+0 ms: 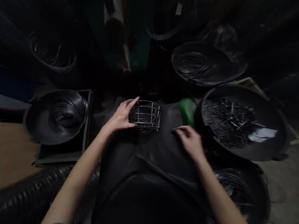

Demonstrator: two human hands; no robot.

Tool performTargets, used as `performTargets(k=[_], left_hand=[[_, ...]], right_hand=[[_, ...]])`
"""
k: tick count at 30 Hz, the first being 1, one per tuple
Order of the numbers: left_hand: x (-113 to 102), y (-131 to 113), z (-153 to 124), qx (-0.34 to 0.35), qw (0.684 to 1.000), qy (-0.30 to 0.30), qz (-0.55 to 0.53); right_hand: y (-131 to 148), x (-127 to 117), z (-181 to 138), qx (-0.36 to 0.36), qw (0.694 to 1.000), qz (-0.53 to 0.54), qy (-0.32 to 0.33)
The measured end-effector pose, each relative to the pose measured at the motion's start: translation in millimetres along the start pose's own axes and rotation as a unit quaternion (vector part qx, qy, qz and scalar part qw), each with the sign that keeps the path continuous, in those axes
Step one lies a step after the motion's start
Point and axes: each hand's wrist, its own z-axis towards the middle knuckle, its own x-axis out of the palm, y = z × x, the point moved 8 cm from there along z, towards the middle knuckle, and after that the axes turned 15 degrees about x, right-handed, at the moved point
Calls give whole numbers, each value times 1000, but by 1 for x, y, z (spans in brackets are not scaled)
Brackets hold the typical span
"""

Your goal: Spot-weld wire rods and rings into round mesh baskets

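A small round wire basket stands on a dark cloth-covered surface in front of me. My left hand grips the basket's left side, fingers curled over its rim. My right hand rests flat on the cloth to the basket's right, fingers stretched toward it, holding nothing. It lies just left of a big black basin of short wire pieces.
A green object lies between basket and basin. A black basin with a wire coil sits at left on a flat tray. Another basin of wire is at the back right. Wire coils lie lower right. A ribbed dark roll is lower left.
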Motion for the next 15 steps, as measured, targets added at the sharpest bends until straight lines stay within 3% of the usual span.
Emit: performTargets(k=[2, 5, 10, 13, 15], left_hand=[[0, 3, -1, -1, 1000, -11, -1], [1, 13, -5, -13, 999, -39, 8], [3, 8, -4, 0, 999, -39, -2], [4, -1, 2, 2, 1000, -14, 2], [5, -5, 5, -1, 1000, -5, 7]], right_hand=[[-21, 28, 2, 41, 998, 11, 44], [-30, 38, 6, 67, 992, 30, 102], [22, 46, -12, 76, 972, 62, 212], [56, 75, -14, 87, 955, 20, 283], [78, 95, -8, 39, 957, -41, 283]])
